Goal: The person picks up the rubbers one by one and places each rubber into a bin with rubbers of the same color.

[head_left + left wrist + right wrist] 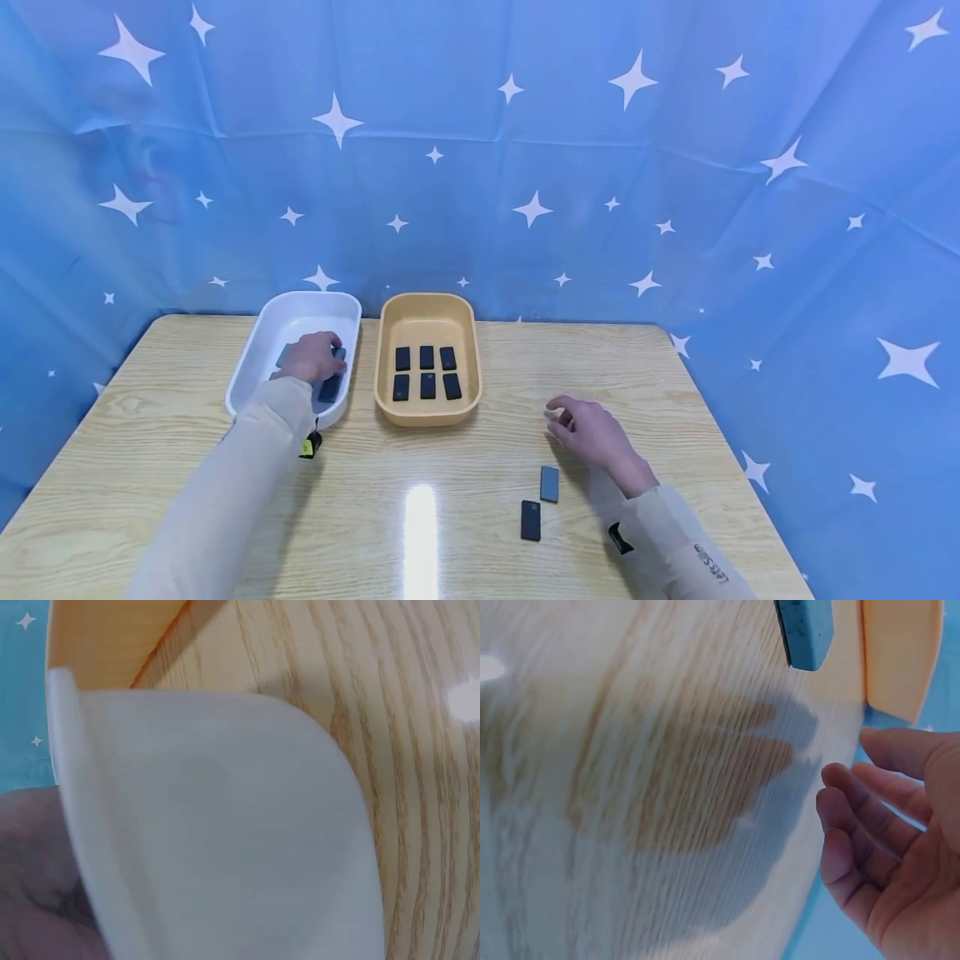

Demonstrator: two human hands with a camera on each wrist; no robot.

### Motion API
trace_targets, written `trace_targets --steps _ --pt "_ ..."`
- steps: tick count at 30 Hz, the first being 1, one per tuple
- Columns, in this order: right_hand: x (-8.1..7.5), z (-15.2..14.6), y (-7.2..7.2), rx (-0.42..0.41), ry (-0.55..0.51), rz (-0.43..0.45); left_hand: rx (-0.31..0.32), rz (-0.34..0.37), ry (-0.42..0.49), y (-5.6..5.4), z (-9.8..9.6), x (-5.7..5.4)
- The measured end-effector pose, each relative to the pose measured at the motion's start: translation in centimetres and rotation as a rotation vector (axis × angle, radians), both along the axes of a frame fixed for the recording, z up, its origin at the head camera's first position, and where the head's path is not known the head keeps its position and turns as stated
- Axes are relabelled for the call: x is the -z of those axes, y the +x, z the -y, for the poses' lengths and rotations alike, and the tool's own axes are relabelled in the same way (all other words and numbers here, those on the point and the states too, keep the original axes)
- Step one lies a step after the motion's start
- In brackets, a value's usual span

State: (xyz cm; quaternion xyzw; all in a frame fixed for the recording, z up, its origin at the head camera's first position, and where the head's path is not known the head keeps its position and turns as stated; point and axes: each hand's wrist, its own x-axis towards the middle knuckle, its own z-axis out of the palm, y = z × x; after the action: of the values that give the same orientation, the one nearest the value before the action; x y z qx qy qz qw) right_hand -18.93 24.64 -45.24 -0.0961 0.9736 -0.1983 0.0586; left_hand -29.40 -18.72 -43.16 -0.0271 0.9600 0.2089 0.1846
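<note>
My left hand (309,357) reaches into the white tray (247,367) at the left. Small dark flat rectangular blocks (330,388) lie in that tray beside and under the hand. Its fingertips are near one block, but I cannot tell whether they hold it. In the left wrist view, the tray's wall (225,817) hides most of the hand. My right hand (596,433) hovers above the table at the right, fingers loosely curled and holding nothing. Two similar blocks, a grey-blue one (550,484) and a black one (531,521), lie on the wood just nearer than it.
A tan tray (427,418) stands right of the white one, holding several black blocks (427,385) in two rows. Both trays sit near the back edge of the wooden table (360,517). Behind hangs a blue curtain (450,183) with white stars.
</note>
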Motion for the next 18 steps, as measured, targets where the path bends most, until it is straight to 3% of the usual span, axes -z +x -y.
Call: trace_targets --steps 11,18 --pt "-0.17 0.27 0.33 0.006 -0.003 0.009 -0.042 0.017 0.016 0.35 -0.26 0.39" --pt "-0.42 0.22 0.26 0.002 -0.015 0.014 0.038 -0.13 0.023 0.64 0.62 0.1"
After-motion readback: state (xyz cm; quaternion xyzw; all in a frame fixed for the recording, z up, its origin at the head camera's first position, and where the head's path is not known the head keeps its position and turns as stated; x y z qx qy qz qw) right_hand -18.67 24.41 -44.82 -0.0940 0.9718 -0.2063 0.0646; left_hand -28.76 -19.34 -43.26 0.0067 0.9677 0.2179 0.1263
